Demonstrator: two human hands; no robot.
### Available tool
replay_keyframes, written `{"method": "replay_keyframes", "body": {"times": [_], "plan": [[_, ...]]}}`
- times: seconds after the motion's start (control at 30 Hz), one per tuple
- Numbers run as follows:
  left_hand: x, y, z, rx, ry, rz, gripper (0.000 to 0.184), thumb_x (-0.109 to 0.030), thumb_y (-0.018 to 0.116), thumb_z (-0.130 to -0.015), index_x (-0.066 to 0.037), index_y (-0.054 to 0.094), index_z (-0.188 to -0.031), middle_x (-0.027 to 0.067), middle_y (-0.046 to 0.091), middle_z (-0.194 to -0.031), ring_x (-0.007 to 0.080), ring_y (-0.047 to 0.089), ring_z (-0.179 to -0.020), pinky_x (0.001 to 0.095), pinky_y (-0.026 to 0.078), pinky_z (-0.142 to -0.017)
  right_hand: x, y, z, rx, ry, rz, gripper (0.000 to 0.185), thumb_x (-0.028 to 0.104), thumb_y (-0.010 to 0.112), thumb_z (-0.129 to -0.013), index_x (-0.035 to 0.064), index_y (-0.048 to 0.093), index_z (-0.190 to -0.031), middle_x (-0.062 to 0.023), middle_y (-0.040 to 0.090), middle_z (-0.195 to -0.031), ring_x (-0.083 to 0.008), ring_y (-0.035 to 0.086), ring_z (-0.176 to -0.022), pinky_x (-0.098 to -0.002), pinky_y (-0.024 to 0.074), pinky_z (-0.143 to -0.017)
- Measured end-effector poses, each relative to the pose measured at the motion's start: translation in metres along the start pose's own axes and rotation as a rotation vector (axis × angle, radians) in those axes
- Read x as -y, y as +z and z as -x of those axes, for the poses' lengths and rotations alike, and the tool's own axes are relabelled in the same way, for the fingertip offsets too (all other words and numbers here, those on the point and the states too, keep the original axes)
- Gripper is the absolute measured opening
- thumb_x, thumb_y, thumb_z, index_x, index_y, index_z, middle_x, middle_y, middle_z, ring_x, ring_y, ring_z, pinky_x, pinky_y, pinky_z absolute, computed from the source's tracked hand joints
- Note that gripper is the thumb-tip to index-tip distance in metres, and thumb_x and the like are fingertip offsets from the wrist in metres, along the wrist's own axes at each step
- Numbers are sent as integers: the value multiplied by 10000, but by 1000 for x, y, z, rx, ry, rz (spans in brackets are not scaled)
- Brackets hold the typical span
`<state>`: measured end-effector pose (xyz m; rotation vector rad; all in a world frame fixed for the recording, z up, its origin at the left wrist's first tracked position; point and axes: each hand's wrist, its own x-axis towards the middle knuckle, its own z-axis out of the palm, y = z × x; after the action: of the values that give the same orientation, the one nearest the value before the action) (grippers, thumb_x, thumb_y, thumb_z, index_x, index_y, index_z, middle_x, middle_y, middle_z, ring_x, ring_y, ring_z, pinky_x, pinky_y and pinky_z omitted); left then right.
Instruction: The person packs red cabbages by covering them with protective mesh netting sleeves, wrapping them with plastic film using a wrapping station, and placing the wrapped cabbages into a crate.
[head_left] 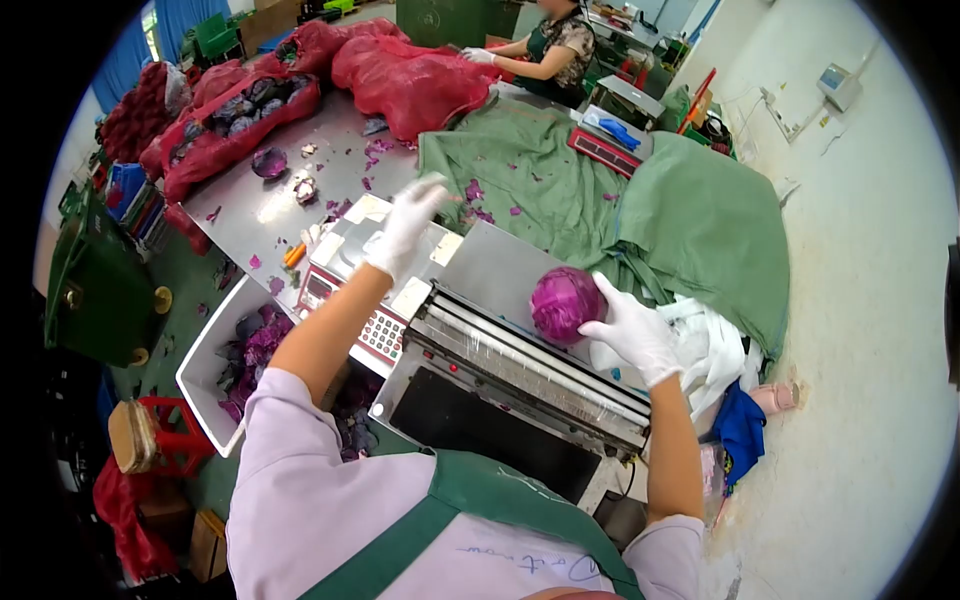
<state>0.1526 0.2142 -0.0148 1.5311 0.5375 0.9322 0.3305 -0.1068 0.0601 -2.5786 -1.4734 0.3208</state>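
A purple-red cabbage (566, 306), shiny and apparently wrapped in clear film, sits on the grey plate behind the rollers of a film-wrapping machine (520, 360). My right hand (637, 335), in a white glove, holds its right side with thumb and fingers apart. Over the weighing scale (378, 328) hangs my left hand (408, 228), also gloved, its fingers stretched out and slightly blurred. Nothing shows in that hand. The scale's keypad and display stand left of the wrapping machine.
A white bin (212, 368) of purple leaves stands at the left. Red mesh sacks (410, 85) cover the table's far side, where a co-worker (550, 55) stands. Green cloth (700, 215) and a second scale (607, 140) lie at the right, beside the wall.
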Motion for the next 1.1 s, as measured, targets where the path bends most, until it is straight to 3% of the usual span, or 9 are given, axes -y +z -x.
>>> {"method": "replay_keyframes", "body": {"times": [0.13,0.23,0.37,0.43,0.63,0.77,0.97,1.03,1.1], "plan": [[-61,50,62,328,-10,105,373,-218,558,-968,3,560,-1268,72,642,-1169,138,603,-1030,293,447,-956,-1,-35,39,-297,-55,-235,637,359,703,-804,120,506,-1361,-145,658,-1075,-257,651,-841,-322,502,-744],[-99,98,105,496,46,246,469,-104,547,-945,-60,449,-1402,80,569,-1283,156,523,-1184,307,394,-1034,20,-61,78,-213,-340,-1151,456,243,689,-851,-28,607,-1208,-17,660,-863,-33,523,-677,-159,378,-560],[-111,151,167,866,260,274,465,-140,634,-911,-57,474,-1340,100,517,-1303,185,522,-1181,316,401,-1019,48,-44,109,-213,-269,-1453,409,275,698,-869,-38,631,-1124,-61,675,-944,-47,524,-679,-170,391,-566],[-111,155,185,858,-278,440,278,-190,651,-913,-48,537,-1124,71,574,-1156,149,551,-1089,304,436,-952,53,-28,117,-348,-278,-1459,393,224,695,-874,-47,621,-1148,-22,628,-907,-45,513,-749,-179,416,-653],[-94,135,189,581,-470,612,145,-199,598,-955,-81,520,-924,-29,578,-824,19,514,-649,190,440,-575,40,1,126,-545,-165,-1294,388,198,689,-876,-30,613,-1181,-60,646,-1083,-49,536,-884,-205,439,-736],[-79,108,188,794,-587,413,151,-177,636,-929,-67,564,-1005,-21,603,-869,31,523,-730,191,446,-662,-6,38,125,-35,-44,-674,248,22,583,-873,20,645,-1112,-47,645,-968,-82,594,-858,-231,479,-783],[-27,99,171,833,-900,282,294,-202,649,-919,2,654,-1131,19,669,-877,105,623,-781,234,510,-727,-11,48,74,-169,190,-1621,158,111,490,-949,33,605,-1025,-40,635,-928,-121,623,-840,-244,501,-777],[-36,110,132,526,-566,73,256,-207,645,-915,21,690,-1020,44,697,-852,80,629,-708,218,513,-623,-11,34,53,-192,152,-1467,196,174,494,-944,28,624,-949,-50,640,-858,-119,627,-820,-255,492,-743],[-15,113,87,368,-298,-173,335,-303,645,-893,19,690,-973,80,699,-775,117,649,-693,256,502,-633,-30,30,13,-181,251,-567,260,244,503,-927,29,646,-898,-103,660,-805,-193,645,-803,-306,484,-742]]}}
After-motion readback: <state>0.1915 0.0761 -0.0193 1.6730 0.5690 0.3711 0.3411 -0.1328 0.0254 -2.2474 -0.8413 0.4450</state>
